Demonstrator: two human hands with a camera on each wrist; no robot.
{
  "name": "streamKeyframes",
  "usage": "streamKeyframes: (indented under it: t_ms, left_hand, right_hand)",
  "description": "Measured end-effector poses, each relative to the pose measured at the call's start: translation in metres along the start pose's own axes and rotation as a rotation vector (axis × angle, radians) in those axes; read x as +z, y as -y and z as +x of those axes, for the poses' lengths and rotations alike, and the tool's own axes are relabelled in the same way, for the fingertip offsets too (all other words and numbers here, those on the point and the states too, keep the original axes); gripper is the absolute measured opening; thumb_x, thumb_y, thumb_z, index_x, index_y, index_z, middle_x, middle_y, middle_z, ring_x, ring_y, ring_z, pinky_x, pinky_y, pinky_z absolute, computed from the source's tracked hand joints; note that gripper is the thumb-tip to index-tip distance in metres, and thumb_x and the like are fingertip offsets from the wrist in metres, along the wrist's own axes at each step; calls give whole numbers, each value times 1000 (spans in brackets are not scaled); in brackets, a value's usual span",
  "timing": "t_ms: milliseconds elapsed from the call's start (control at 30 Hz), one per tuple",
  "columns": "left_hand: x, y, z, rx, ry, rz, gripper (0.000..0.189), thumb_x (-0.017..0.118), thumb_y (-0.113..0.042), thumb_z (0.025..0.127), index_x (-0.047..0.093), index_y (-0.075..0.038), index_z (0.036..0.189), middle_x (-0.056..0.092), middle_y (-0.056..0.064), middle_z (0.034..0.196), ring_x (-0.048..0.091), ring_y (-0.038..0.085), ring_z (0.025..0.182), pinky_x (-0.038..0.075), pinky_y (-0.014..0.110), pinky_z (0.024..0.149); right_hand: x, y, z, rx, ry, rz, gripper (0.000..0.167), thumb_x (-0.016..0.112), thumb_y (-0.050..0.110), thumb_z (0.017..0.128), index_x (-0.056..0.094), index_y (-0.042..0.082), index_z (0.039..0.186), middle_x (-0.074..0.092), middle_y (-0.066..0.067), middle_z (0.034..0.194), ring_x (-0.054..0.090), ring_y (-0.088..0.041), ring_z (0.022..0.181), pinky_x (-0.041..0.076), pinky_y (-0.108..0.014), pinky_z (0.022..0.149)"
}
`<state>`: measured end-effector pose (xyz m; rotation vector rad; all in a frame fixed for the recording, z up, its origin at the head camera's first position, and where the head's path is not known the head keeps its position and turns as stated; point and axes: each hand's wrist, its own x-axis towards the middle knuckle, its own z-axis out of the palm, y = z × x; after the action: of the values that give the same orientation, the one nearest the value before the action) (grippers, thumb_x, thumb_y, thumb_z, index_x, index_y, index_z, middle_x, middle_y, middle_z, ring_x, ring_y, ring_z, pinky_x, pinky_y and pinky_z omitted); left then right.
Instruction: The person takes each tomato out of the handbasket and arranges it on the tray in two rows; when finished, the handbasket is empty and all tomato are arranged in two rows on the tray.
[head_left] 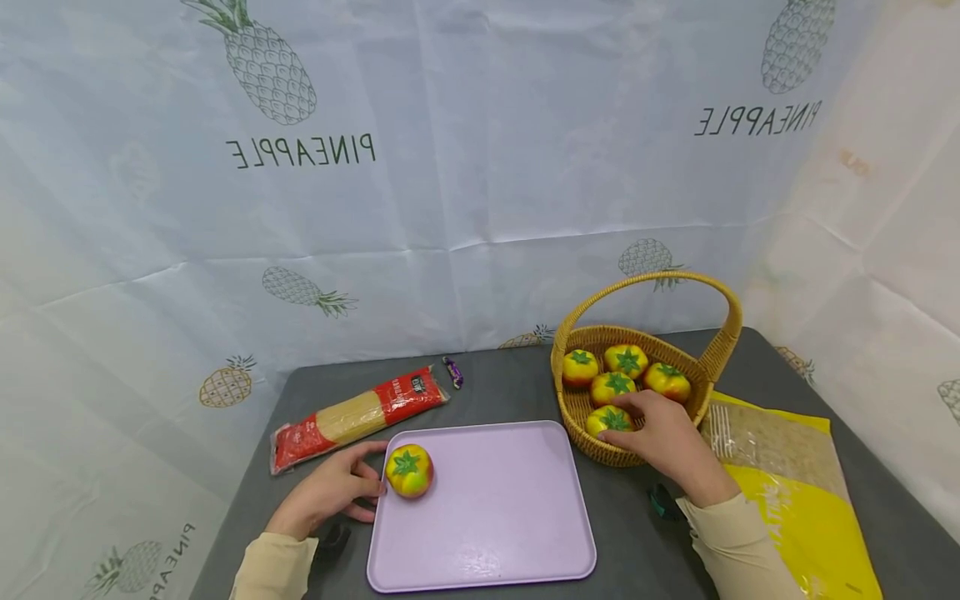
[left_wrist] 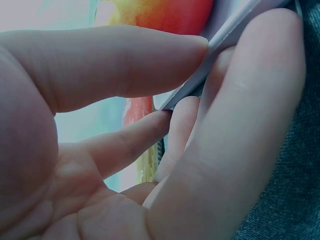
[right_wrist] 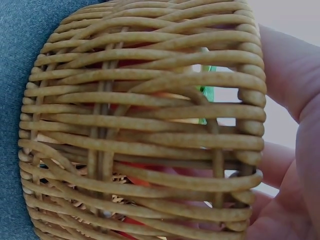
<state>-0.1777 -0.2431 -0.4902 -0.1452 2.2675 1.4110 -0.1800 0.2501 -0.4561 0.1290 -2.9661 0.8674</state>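
A lilac tray [head_left: 498,508] lies on the dark table. My left hand [head_left: 326,492] pinches its left rim, thumb on the edge and fingers curled by its outer side. One yellow-red persimmon-like fruit [head_left: 409,472] with a green leafy top sits on the tray, just beside that hand. At the right stands a wicker basket [head_left: 588,446] with a tall handle, and several similar fruits [head_left: 627,360] are in it. My right hand [head_left: 667,446] reaches over the basket's near rim, thumb and fingers around the nearest fruit [head_left: 606,422]. In the right wrist view the basket weave [right_wrist: 150,112] hides most of that grip.
Behind the tray's left corner lies a red-ended pack of dry noodles [head_left: 352,418], with a small purple wrapped candy [head_left: 453,372] next to it. A yellow, partly see-through bag [head_left: 795,492] lies right of the basket. A pineapple-print cloth [head_left: 450,167] hangs behind the table.
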Motion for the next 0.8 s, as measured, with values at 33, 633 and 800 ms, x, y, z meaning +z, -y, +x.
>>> streamKeyframes:
  t_ms: [33,633,800]
  left_hand:
    - [0,0,0,-2,-2,-1,74,79,-4,92,48,-6,159,62,18,105,70,27,88,69,46,69]
    - [-1,5,2,4,-2,-2,76,80,-5,91,48,-6,160,63,18,105,71,27,87,69,46,69]
    - [-3,5,2,24,12,-6,77,80,-6,91,47,-5,160,62,18,104,71,27,87,69,46,69]
  right_hand:
    - [0,0,0,1,1,-3,65,90,47,85,75,4,132,76,-16,126,71,-36,113,59,-60,101]
    - [-6,-1,-2,-31,-64,-36,67,92,45,83,75,3,131,77,-18,124,72,-38,109,61,-60,95]
    - [-15,0,-5,-30,-82,-40,67,92,44,83,73,3,133,74,-22,131,69,-44,118,58,-64,98]
